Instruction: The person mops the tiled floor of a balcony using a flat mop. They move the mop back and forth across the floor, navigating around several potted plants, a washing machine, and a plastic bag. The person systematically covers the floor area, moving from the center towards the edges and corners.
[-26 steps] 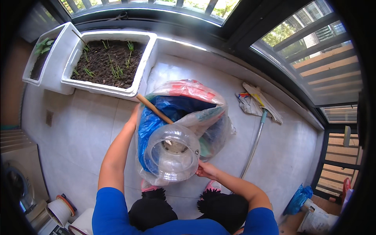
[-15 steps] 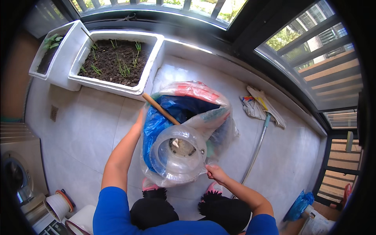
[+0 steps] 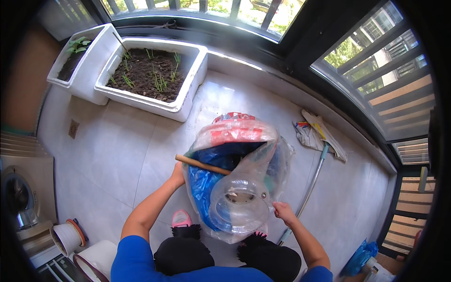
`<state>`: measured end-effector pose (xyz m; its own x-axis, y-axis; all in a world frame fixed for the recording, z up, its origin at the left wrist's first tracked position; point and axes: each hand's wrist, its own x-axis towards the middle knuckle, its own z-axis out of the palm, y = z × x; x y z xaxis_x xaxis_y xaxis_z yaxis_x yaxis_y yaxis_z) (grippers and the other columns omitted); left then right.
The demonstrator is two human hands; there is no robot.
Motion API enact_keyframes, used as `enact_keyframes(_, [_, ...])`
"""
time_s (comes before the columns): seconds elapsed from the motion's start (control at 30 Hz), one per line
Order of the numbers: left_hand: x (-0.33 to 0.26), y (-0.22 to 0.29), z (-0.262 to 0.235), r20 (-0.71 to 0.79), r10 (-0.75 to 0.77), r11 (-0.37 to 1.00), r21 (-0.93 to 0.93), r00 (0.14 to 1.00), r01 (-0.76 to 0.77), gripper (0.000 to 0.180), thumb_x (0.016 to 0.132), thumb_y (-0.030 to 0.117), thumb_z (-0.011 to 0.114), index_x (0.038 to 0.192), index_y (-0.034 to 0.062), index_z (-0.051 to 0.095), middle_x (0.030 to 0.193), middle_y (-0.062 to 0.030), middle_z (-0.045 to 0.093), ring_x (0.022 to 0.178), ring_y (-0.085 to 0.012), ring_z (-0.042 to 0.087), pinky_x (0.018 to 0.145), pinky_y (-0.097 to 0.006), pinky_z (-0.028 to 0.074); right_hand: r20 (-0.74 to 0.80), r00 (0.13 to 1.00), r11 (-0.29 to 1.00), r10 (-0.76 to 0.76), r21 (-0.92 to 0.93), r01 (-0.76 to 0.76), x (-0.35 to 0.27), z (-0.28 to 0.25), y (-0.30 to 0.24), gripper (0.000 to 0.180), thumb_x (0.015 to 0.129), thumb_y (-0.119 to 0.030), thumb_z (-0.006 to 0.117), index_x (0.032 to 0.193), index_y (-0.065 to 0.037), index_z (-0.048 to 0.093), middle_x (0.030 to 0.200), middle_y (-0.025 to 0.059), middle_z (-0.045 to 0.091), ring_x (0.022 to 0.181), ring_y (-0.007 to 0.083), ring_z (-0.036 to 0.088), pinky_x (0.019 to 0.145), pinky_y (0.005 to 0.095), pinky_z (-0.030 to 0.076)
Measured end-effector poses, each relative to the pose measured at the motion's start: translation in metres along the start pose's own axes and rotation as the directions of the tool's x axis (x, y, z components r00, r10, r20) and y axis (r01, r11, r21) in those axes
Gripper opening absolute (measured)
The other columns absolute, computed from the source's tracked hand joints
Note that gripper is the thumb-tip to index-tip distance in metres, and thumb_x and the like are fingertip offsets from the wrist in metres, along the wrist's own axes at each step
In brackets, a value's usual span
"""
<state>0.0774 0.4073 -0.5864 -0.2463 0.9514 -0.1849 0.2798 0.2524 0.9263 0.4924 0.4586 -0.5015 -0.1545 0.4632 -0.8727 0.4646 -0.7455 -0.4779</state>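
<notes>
A large clear plastic bag (image 3: 235, 137) with red patches stands on the floor before me, its mouth wide. Inside are blue plastic (image 3: 201, 176), a wooden stick (image 3: 202, 164) slanting out over the left rim, and a round clear plastic container (image 3: 230, 216) with some pale and dark bits in its bottom. My left hand (image 3: 178, 174) is closed at the bag's left edge, its fingers partly hidden behind the plastic. On the right, my right hand (image 3: 284, 213) is closed in a pinch on the bag's near right edge.
White foam planters with soil and green shoots (image 3: 145, 77) stand at the far left. A mop (image 3: 312, 190) lies on the right, its handle running toward my foot. At the left are a washing machine (image 3: 19, 197) and pots (image 3: 66, 239); a blue bag (image 3: 361, 258) sits at the lower right.
The bag and its contents have moved right and nearer to me. My right hand has moved right with it. More of my left hand now shows, and the stick lies flatter.
</notes>
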Motion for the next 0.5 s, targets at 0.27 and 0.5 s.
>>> enact_keyframes(0.27, [-0.072,0.019,0.03,0.116,-0.034,0.992,-0.115,0.993,0.047,0.021,0.067,0.01,0.058,0.087,0.0022,0.057,0.082,-0.0083,0.059,0.075,-0.0142,0.055,0.066,-0.028,0.044,-0.026,1.0,0.997,0.009,-0.074,-0.011,0.007,-0.044,0.001,0.029,0.079,-0.024,0.049,0.054,-0.009,0.044,0.044,-0.0028,0.037,0.038,0.006,0.031,0.037,0.0201,0.024])
enact_keyframes(0.5, [-0.108,0.005,0.067,0.159,-0.004,0.987,-0.156,0.987,0.029,0.02,0.068,0.008,0.059,0.087,0.0022,0.056,0.083,-0.009,0.059,0.074,-0.0133,0.055,0.066,-0.027,0.044,-0.085,0.995,0.988,-0.043,-0.152,0.03,0.024,-0.07,-0.02,0.03,0.078,-0.024,0.05,0.053,-0.008,0.045,0.044,-0.0021,0.039,0.037,0.0064,0.032,0.037,0.0201,0.026])
